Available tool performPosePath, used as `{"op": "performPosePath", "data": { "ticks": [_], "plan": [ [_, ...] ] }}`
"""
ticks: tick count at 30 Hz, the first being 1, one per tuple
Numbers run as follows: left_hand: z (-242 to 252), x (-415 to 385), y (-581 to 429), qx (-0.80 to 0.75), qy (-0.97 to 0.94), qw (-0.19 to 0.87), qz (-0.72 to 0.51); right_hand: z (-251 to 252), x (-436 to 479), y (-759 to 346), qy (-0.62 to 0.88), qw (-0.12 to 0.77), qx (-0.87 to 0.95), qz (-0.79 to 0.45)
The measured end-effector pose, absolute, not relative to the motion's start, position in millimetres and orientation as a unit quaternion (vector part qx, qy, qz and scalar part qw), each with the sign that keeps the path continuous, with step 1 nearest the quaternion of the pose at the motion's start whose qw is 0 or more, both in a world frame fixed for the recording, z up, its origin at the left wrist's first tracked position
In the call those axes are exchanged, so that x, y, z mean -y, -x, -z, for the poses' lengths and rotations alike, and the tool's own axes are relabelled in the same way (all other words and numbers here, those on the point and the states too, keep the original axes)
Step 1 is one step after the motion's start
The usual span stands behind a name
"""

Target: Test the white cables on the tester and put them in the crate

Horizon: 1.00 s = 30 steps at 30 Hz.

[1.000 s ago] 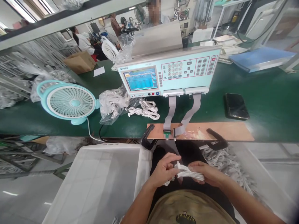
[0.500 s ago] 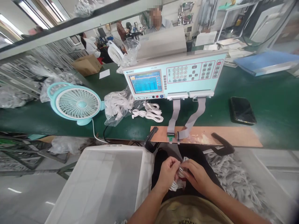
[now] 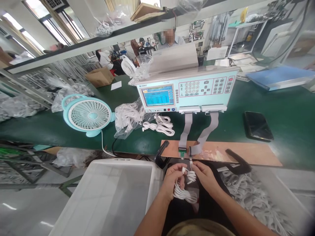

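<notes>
A bundled white cable (image 3: 185, 194) hangs below my left hand (image 3: 175, 177), whose fingers pinch a white connector end of it. My right hand (image 3: 200, 172) pinches another end of the cable, up against the small connector (image 3: 190, 157) at the board's front edge. Whether that end is plugged in, I cannot tell. Beside it sits a green circuit board (image 3: 182, 153). Grey ribbon cables (image 3: 187, 129) run from both fixtures up to the light blue tester (image 3: 206, 87) with a lit screen.
On the green table (image 3: 137, 147) are a fan (image 3: 90, 114), bagged cables (image 3: 128, 118), loose coiled cables (image 3: 164, 125) and a phone (image 3: 258, 125). Black clamps (image 3: 161, 154) hold the wooden board (image 3: 258, 154). A white bin (image 3: 98, 200) stands left; piled cables (image 3: 251, 196) lie right. A person (image 3: 171, 39) sits behind.
Both hands have moved up toward the fixtures and slightly apart, with the cable between them. The right hand has reached the right-hand connector. The camera view has shifted, and the tester's screen display differs.
</notes>
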State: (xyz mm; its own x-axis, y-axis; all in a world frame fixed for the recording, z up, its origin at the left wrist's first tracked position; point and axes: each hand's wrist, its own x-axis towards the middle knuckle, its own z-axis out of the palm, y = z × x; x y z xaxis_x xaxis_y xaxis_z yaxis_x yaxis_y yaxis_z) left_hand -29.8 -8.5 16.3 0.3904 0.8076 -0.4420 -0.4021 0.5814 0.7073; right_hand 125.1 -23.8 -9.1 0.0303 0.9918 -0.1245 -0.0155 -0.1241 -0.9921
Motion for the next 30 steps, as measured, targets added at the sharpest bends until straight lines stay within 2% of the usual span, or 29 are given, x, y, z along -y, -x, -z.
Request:
{"op": "performPosePath", "data": {
  "ticks": [13,19,25,30],
  "plan": [
    [-13,5,36,-0.412,-0.29,0.796,-0.336,-3,25,-126,0.554,0.49,0.411,-0.533],
    [-9,3,30,-0.466,-0.364,0.727,-0.348,-4,23,-125,0.547,0.501,0.409,-0.532],
    [-18,-5,33,-0.475,-0.532,0.637,-0.291,-10,21,-115,0.516,0.521,0.238,-0.637],
    [-18,-11,33,-0.482,-0.543,0.616,-0.306,-11,17,-110,0.509,0.537,0.186,-0.646]
  ]
}}
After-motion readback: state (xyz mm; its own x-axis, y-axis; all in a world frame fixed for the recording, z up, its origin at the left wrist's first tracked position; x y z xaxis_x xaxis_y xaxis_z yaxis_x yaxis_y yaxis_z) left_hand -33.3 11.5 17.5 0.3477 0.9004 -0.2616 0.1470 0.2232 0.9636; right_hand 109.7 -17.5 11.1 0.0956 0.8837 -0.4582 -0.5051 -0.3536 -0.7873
